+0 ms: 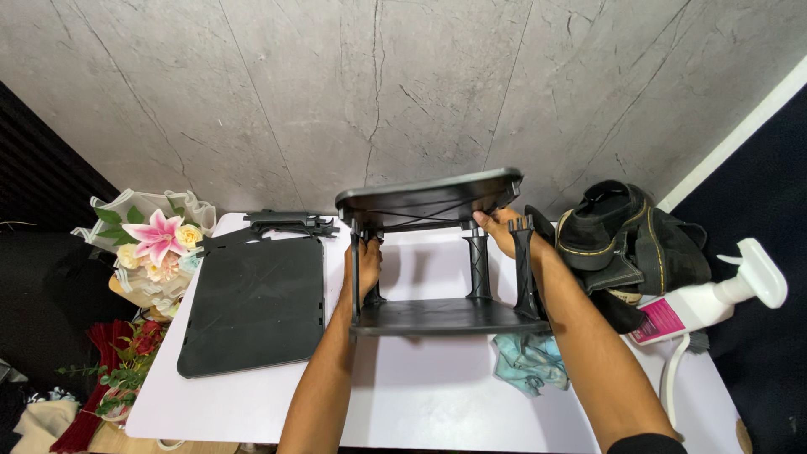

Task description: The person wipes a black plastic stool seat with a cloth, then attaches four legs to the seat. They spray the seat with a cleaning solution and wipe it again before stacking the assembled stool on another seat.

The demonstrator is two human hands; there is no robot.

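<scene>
A black plastic two-tier rack [437, 252] is stood on the white tabletop [420, 403], near its middle, and is being put together. The left hand [366, 262] is closed around the front-left post, just under the upper shelf. The right hand [503, 229] is clamped on the underside of the upper shelf at its right edge, beside a loose-looking post [523, 265].

The upper shelf is seen tilted, so it is judged that not all posts are seated. If it is pressed down unevenly, a post could slip out of its socket and the shelf could drop on the fingers. The right post could also be bent or cracked.

A blue cloth [528, 360] lies partly under the lower shelf, so the rack may rock. The spare black panel [252, 307] and the white spray bottle [714, 303] lie near and could be pushed off the tabletop by an elbow.
</scene>
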